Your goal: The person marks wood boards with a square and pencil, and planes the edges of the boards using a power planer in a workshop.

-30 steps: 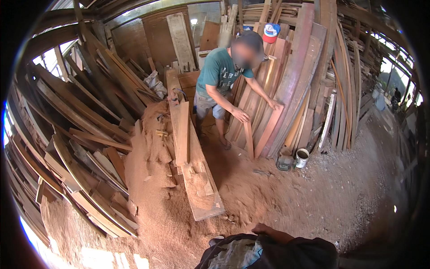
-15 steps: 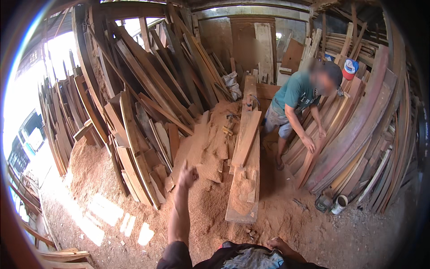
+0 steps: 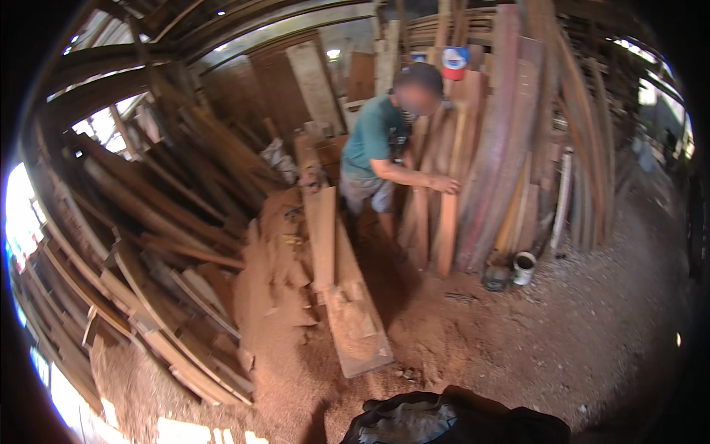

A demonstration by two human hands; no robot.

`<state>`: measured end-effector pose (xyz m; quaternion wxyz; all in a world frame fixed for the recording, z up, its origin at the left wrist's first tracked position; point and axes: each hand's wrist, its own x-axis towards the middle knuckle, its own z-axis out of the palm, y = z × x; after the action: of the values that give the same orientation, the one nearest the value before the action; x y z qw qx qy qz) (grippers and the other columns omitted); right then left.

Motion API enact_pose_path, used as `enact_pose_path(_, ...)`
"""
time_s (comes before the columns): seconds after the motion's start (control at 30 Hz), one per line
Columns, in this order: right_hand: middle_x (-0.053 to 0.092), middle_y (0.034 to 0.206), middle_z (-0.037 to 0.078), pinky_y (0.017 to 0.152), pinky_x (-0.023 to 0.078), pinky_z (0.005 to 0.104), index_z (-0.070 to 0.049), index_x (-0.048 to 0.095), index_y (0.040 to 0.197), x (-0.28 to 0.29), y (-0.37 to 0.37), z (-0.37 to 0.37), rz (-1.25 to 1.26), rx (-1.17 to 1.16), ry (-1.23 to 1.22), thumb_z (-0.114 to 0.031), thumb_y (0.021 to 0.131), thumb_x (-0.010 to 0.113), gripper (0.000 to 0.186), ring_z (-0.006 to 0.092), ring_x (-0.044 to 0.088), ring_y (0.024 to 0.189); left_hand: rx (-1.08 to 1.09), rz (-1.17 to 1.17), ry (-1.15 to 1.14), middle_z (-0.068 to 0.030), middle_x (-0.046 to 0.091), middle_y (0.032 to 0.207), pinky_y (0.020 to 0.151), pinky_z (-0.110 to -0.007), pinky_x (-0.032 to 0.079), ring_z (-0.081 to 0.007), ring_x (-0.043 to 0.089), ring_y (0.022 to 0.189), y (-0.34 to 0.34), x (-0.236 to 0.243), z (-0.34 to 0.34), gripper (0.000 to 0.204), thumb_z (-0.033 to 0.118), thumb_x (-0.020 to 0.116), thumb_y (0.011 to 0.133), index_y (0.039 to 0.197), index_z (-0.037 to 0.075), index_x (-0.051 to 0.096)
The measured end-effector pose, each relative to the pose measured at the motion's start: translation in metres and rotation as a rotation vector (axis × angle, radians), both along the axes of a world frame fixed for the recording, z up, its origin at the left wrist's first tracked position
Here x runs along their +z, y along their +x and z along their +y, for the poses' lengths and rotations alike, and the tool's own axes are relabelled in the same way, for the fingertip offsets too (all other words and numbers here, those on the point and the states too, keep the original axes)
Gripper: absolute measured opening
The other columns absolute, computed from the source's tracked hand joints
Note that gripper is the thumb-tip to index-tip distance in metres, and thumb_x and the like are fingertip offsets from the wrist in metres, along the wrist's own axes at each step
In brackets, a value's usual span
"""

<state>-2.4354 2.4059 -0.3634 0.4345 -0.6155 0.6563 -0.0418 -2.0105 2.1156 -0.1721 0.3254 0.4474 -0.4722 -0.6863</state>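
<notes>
At the lower edge, my left hand (image 3: 319, 416) shows only as a dim, blurred shape beside my dark shirt (image 3: 414, 422); its fingers cannot be made out. My right hand (image 3: 457, 392) is a dark patch at the shirt's other side, its fingers hidden too. Neither visibly holds anything. Ahead of me a long plank bench (image 3: 377, 352) carries sawdust (image 3: 353, 314) and a loose board (image 3: 323, 237). To its right a person (image 3: 375, 140) in a green shirt and dark cap touches an upright board (image 3: 448, 229) with one hand.
Sawdust heaps (image 3: 270, 318) spread left of the bench. Many planks lean on the left (image 3: 140, 296) and right (image 3: 506, 148). A white can (image 3: 524, 268) and a dark container (image 3: 495, 278) stand at the foot of the right stack. A red, white and blue cap (image 3: 455, 63) hangs above.
My view has swung right. My left arm, stretched forward with a finger out before, has dropped to the lower edge. The other person's hand has moved onto an upright board.
</notes>
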Motion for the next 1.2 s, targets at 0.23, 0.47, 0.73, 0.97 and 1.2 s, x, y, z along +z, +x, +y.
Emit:
enact_pose_path(0.23,0.067,0.080,0.017,0.066,0.053,0.0412,-0.007,0.070,0.098,-0.066,-0.038,0.023,-0.066,0.161,-0.198,-0.053,0.094,0.058,0.047,0.0236,0.069,0.078,-0.247,0.135,0.464,-0.0114,0.045,0.134,0.098,-0.042,0.043,-0.0232,0.051,0.116,-0.101,-0.059,0.109,0.072,0.034,0.062,0.098,0.159,0.015,0.030)
enact_pose_path(0.47,0.063,0.115,0.009,0.066,0.053,0.0387,-0.017,0.057,0.138,0.148,0.079,-0.079,-0.765,-0.558,0.184,-0.076,0.090,0.057,0.076,0.0242,0.061,0.095,-0.381,0.266,0.544,-0.0149,0.033,0.158,0.112,-0.050,0.037,-0.0293,0.045,0.137,-0.102,-0.048,0.121,0.079,0.041,0.063,0.098,0.163,0.022,0.022)
enact_pose_path(0.73,0.061,0.137,0.010,0.085,0.054,0.0385,-0.019,0.055,0.142,0.135,0.110,-0.091,-1.192,-0.666,0.423,-0.075,0.089,0.060,0.077,0.0254,0.061,0.117,-0.695,0.537,0.678,-0.0151,0.042,0.157,0.117,-0.050,0.034,-0.0330,0.047,0.138,-0.154,-0.035,0.129,0.085,0.055,0.064,0.095,0.160,0.014,0.030)
enact_pose_path(0.97,0.063,0.135,0.010,0.089,0.054,0.0419,-0.016,0.056,0.139,0.111,0.110,-0.079,-1.183,-0.790,0.483,-0.065,0.097,0.055,0.064,0.0261,0.063,0.115,-0.725,0.471,0.692,-0.0171,0.058,0.141,0.114,-0.050,0.038,-0.0346,0.054,0.129,-0.151,-0.067,0.143,0.079,0.062,0.060,0.094,0.150,0.009,0.045)
enact_pose_path(1.2,0.063,0.134,0.009,0.091,0.055,0.0445,-0.014,0.057,0.138,0.088,0.120,-0.070,-1.132,-0.874,0.473,-0.056,0.104,0.050,0.054,0.0269,0.064,0.114,-0.809,0.445,0.781,-0.0185,0.053,0.147,0.113,-0.050,0.039,-0.0349,0.052,0.132,-0.148,-0.110,0.134,0.074,0.057,0.058,0.097,0.153,0.011,0.041)
